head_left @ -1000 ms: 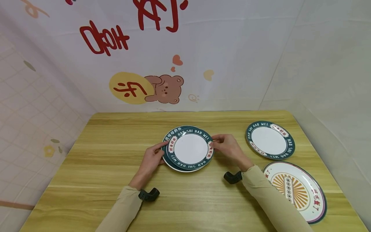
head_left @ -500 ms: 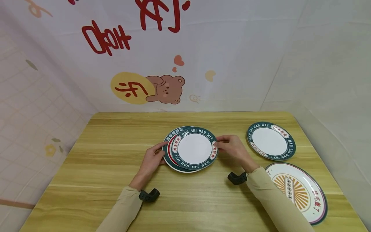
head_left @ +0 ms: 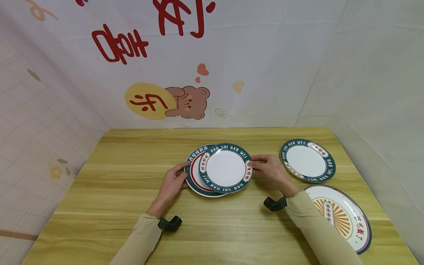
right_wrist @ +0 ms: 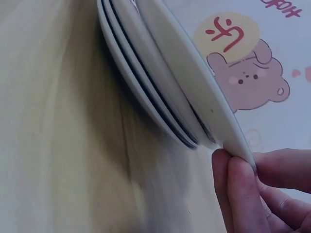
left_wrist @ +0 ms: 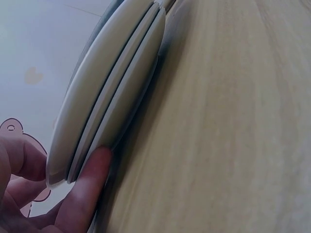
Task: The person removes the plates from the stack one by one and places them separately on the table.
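Pinching the top plate [head_left: 226, 168] near the worktop's [head_left: 215, 232] far edge, right hand [head_left: 271, 170] should go easy, no scraping, while left hand [head_left: 172, 181] grips the lower plates [head_left: 196, 177].

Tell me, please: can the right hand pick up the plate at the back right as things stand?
Probably not yet: the right hand is occupied, pinching the top plate by its edge. Otherwise, the back right plate lies close by, uncovered.

Beige long sleeves [head_left: 138, 237], curved black wrist-worn devices [head_left: 170, 223].
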`<state>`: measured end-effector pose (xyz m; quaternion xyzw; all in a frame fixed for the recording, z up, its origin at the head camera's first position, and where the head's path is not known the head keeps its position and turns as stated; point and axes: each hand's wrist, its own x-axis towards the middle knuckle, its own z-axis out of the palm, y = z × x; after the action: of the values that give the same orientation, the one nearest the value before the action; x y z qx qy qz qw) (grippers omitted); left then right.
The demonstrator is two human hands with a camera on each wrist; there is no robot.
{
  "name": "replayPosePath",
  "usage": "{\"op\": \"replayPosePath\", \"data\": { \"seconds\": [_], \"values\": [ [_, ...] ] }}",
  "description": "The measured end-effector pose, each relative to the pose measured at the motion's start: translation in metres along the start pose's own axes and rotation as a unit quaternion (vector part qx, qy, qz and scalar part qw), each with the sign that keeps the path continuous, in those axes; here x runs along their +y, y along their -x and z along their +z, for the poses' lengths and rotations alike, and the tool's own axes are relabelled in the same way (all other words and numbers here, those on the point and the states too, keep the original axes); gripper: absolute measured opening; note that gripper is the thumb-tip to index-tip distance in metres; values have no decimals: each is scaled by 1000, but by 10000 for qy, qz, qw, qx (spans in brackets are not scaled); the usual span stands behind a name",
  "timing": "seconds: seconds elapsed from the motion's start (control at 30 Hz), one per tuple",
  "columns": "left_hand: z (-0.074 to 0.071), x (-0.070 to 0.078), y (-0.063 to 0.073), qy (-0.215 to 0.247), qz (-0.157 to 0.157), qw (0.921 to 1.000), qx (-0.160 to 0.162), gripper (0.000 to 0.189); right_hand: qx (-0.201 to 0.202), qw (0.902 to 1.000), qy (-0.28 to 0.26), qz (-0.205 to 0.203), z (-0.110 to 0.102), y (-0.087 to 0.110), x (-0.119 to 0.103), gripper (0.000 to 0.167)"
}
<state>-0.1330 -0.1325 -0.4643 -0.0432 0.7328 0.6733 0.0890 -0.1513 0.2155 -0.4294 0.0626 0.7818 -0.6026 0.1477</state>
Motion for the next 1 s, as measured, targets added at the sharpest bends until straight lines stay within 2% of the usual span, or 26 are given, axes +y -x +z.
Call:
{"op": "replayPosePath", "data": {
  "seconds": [0.33, 0.57, 1.0],
  "values": [
    [1, 1, -1, -54, -28, 10000, 61, 46, 334, 9994, 36, 29, -26, 6, 0, 47],
    [1, 1, 0, -222, 24, 9997, 125, 46, 344, 9993, -92, -66, -44, 12, -3, 52],
    [2, 1, -2, -253, 15, 9995, 174, 45, 549, 9982, 249, 38, -74, 15, -2, 58]
  ]
}}
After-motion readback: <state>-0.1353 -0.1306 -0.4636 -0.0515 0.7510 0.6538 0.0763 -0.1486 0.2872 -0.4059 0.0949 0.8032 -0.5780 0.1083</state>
